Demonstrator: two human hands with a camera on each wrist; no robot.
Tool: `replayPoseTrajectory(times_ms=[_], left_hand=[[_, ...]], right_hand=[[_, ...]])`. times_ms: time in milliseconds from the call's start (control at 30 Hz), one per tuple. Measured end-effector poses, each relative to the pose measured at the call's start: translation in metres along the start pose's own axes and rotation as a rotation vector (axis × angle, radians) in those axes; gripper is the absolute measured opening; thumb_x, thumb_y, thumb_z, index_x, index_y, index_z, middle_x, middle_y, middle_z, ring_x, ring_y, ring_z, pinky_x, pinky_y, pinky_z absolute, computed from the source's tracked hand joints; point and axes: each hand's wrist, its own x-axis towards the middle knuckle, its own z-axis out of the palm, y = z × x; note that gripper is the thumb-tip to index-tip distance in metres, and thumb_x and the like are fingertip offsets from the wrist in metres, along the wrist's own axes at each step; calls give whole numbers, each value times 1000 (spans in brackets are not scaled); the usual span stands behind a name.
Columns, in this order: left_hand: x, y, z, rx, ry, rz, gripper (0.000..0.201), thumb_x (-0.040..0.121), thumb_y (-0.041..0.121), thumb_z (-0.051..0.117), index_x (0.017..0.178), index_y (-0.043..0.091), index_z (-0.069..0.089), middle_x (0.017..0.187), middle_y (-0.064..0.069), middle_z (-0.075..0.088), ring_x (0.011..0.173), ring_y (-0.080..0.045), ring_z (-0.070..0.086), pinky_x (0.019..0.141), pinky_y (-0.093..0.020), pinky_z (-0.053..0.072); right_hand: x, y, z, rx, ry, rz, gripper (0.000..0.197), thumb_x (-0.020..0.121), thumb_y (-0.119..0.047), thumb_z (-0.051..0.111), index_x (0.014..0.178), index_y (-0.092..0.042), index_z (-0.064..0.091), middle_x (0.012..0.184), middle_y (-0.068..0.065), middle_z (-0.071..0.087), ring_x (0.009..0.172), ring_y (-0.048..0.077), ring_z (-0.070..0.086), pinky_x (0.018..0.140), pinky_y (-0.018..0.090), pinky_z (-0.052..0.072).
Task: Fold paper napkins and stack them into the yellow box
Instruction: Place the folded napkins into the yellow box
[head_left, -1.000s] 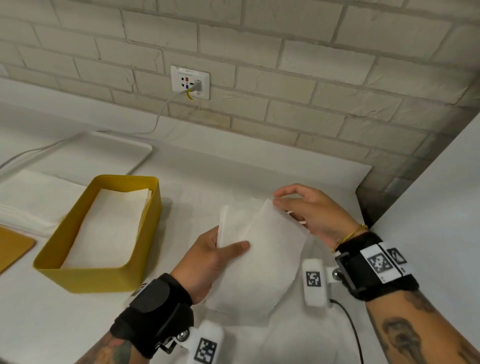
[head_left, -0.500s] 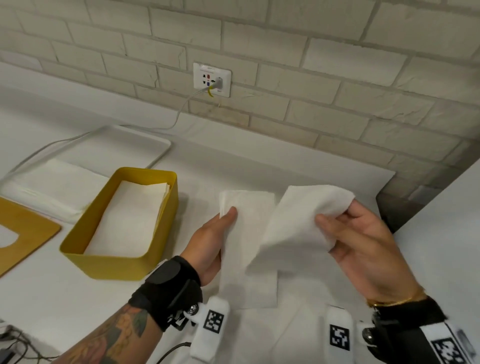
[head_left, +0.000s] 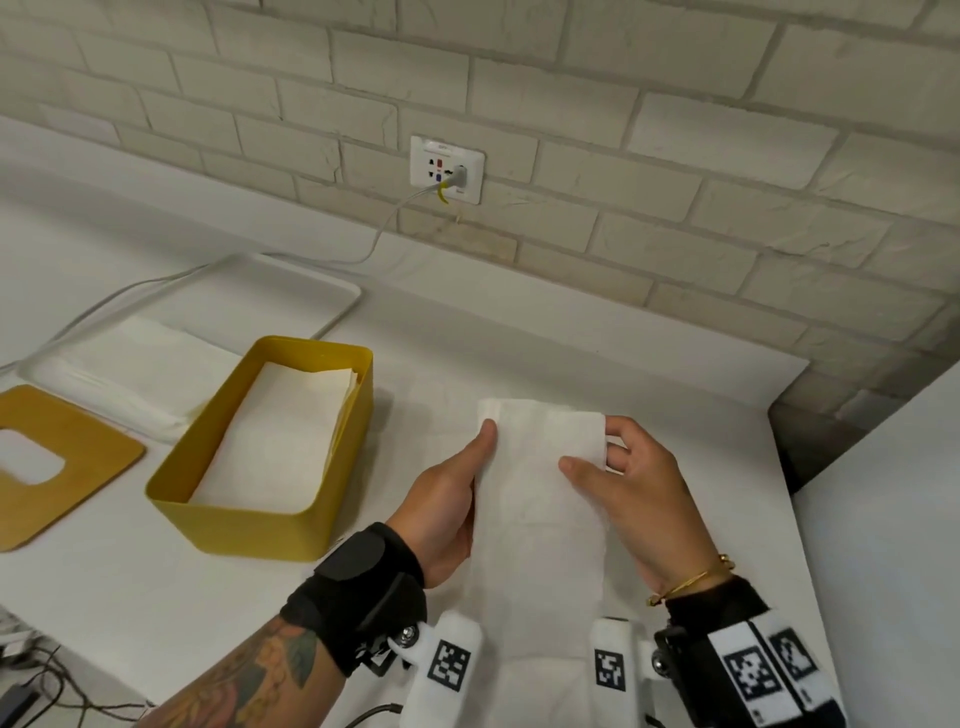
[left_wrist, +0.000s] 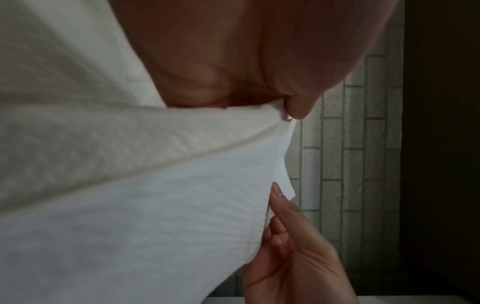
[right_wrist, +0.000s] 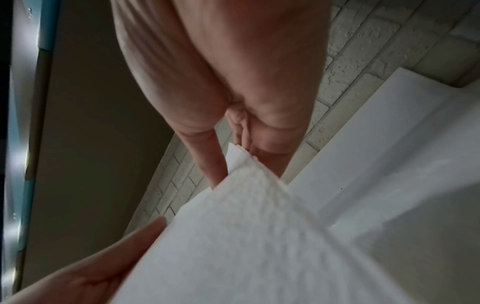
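Head view: left hand (head_left: 447, 499) and right hand (head_left: 634, 493) pinch a folded paper napkin (head_left: 540, 519); socket (head_left: 447, 169) lettering unreadable.

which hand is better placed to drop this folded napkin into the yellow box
Left, probably. The left hand pinches the folded napkin on its left edge, the side facing the yellow box. The right hand holds the far edge and would have to cross over.

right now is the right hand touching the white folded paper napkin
Touching. The head view shows the right hand pinching the white folded paper napkin at its right edge, thumb on top; the right wrist view shows fingers against the paper.
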Motion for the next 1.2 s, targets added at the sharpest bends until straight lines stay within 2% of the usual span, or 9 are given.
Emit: replayPoseTrajectory(times_ms=[267, 400, 500, 667, 767, 833, 933, 1033, 1200], left_hand=[[0, 3, 7, 108, -14, 39, 50, 102, 52, 41, 125, 15, 67, 118, -7, 75, 112, -24, 71, 105, -44, 51], [4, 0, 7, 150, -20, 91, 42, 104, 39, 46, 132, 11, 61, 121, -11, 74, 113, -27, 70, 103, -44, 53], [7, 2, 6, 130, 13, 125, 37, 106, 35, 45, 128, 11, 63, 117, -12, 75, 109, -29, 72, 98, -44, 55], [11, 18, -2, 61, 104, 181, 40, 106, 38, 46, 130, 11, 61, 117, -12, 75, 109, -28, 72, 98, -48, 54], [10, 28, -10, 0, 135, 207, 40, 105, 38, 47, 131, 12, 61, 116, -10, 75, 106, -25, 73, 93, -44, 55], [8, 31, -14, -29, 120, 213, 39, 105, 37, 48, 131, 12, 62, 116, -10, 75, 104, -24, 73, 89, -41, 56], [3, 28, -11, 0, 61, 188, 41, 104, 38, 47, 134, 12, 59, 121, -12, 73, 111, -28, 71, 96, -46, 55], [2, 19, 1, 54, -23, 163, 46, 103, 39, 45, 136, 10, 57, 125, -16, 71, 116, -34, 68, 102, -51, 52], [1, 11, 9, 150, -61, 195, 44, 99, 40, 50, 128, 10, 63, 120, -15, 73, 111, -33, 70, 99, -49, 54]], right_hand=[[4, -3, 4, -18, 17, 12, 31, 89, -12, 76, 114, -24, 62, 99, -4, 79, 91, 16, 76, 90, 47, 60], [6, 0, 6, 16, 21, 21, 32, 88, -15, 77, 114, -26, 62, 97, -3, 79, 90, 18, 76, 89, 49, 60], [3, 8, 11, 74, 4, 68, 47, 81, -18, 85, 118, -25, 58, 100, 1, 79, 91, 21, 76, 85, 48, 61], [-20, 33, 16, 41, -153, 232, 56, 76, -8, 87, 119, -20, 52, 100, 5, 79, 92, 23, 76, 84, 43, 61], [-29, 43, 2, 26, -309, 335, 54, 77, -1, 85, 119, -10, 51, 86, 12, 77, 81, 31, 75, 76, 40, 61], [-28, 40, -14, 7, -346, 311, 67, 69, -17, 93, 123, -15, 53, 89, 10, 77, 85, 26, 75, 76, 35, 58], [-19, 25, -29, 37, -263, 197, 85, 52, -44, 91, 128, -26, 58, 108, 4, 76, 104, 17, 72, 90, 33, 54], [-13, 12, -20, 140, -232, 152, 76, 60, -43, 89, 128, -24, 61, 113, 6, 76, 108, 22, 72, 98, 40, 52], [-17, 15, 8, 174, -163, 174, 41, 81, -14, 81, 120, -11, 69, 112, 7, 77, 105, 26, 74, 98, 49, 56]])
